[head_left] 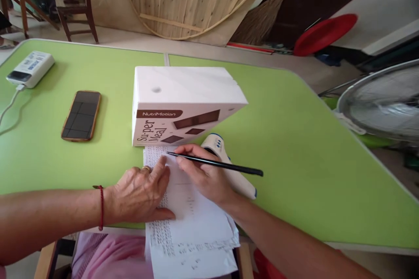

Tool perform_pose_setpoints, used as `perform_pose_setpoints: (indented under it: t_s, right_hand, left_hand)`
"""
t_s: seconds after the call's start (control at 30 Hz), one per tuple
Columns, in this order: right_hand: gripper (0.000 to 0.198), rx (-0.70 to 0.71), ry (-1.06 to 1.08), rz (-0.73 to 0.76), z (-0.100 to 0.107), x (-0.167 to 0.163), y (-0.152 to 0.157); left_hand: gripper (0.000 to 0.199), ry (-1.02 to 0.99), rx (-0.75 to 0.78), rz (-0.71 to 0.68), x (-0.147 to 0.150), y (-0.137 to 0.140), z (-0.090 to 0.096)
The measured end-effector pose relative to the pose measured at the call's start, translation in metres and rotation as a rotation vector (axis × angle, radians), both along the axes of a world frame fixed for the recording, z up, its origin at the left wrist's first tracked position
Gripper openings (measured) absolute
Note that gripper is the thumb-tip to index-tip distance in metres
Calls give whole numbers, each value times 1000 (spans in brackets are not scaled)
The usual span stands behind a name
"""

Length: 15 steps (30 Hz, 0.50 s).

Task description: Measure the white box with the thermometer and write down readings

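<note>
In my right hand [204, 174] is a black pen [225, 166], gripped near its tip, which points left at the upper part of a written sheet of paper [186, 192]. My left hand [140, 194] rests on the same paper, index finger stretched toward the pen tip and thumb spread below. Small handwriting runs down the left side of the sheet. The stack of papers hangs over the table's near edge. Just beyond the sheet stands a white "NutriMotion Su-per Meal" box [190, 87]. Partly under my right hand lies a white and blue handheld device [240, 183].
On the green table [294, 161], a phone [81, 115] lies at the left. Behind it is a white power bank [31, 69] with a cable plugged in. A fan [382, 100] stands by the right edge. A wooden chair [77, 6] is beyond the table.
</note>
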State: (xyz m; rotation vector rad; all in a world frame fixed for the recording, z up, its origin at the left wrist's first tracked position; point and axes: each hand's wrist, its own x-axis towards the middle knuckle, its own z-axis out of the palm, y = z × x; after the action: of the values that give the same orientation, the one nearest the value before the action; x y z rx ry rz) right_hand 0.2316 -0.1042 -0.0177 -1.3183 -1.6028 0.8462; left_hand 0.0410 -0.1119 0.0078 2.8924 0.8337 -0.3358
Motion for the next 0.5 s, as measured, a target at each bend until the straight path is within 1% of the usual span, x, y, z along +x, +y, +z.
perform_pose_setpoints:
  t_s: [0.07,0.1,0.2,0.33,0.4,0.5]
  right_hand:
    - [8,-20,-4,38,3,-1,1]
    - [6,-5,-11,48,3,-1,2]
    - [3,97,-48,34,-3,-1,6]
    - [6,201,-98,-46,-12,0,9]
    - [11,251,-137,-60,-12,0,8]
    - [16,307,-206,-28,-7,0,7]
  left_hand:
    - [90,-5,8,16,0,0,1]
    - [90,-6,13,25,-1,0,1]
    - [90,-6,16,34,-2,-1,2]
    - [89,-10,18,25,-2,-2,2]
    - [89,-16,30,19,-1,-2,2]
    - [90,-11,30,8,0,-2,4]
